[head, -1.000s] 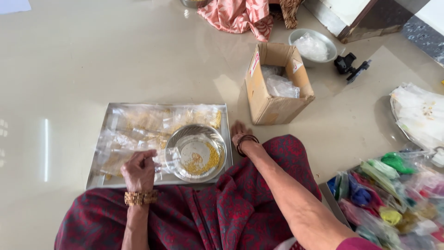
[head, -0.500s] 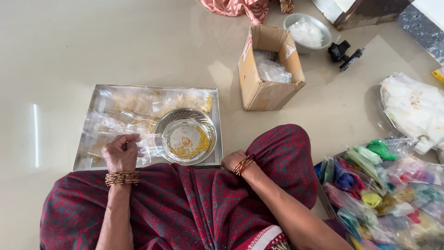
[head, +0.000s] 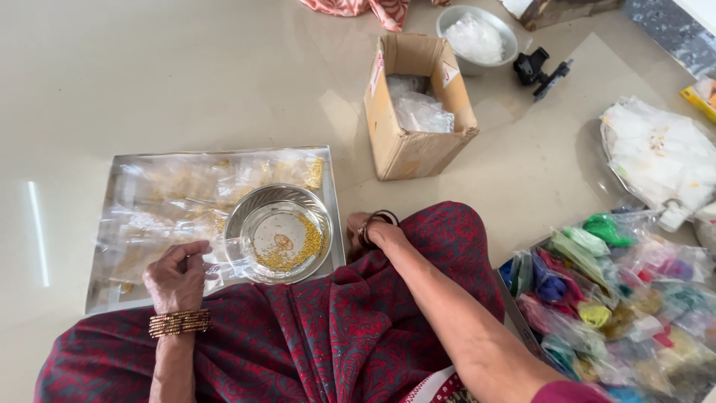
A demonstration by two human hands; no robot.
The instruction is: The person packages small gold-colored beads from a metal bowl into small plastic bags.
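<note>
My left hand [head: 177, 277] pinches a small clear plastic pouch [head: 224, 257] at the near edge of a steel tray [head: 104, 295]. In the tray stands a round steel bowl [head: 246, 216] holding tiny golden beads [head: 291, 250], and under it lie several clear packets of gold beads [head: 179, 186]. My right hand [head: 367, 230] is tucked down at the floor beside the tray's right edge, against my red patterned clothing [head: 313, 336]; its fingers are hidden.
An open cardboard box [head: 418, 142] with clear bags stands beyond the tray. Behind it sit a steel bowl of white bags [head: 477, 37] and a black tool [head: 541, 69]. Packets of coloured material [head: 619, 298] and a white-covered plate [head: 660, 157] lie at the right.
The view has shifted so tray and box sit lower and leftward. My right hand dropped from the tray's corner to the floor by my knee. My left hand stays on the pouch.
</note>
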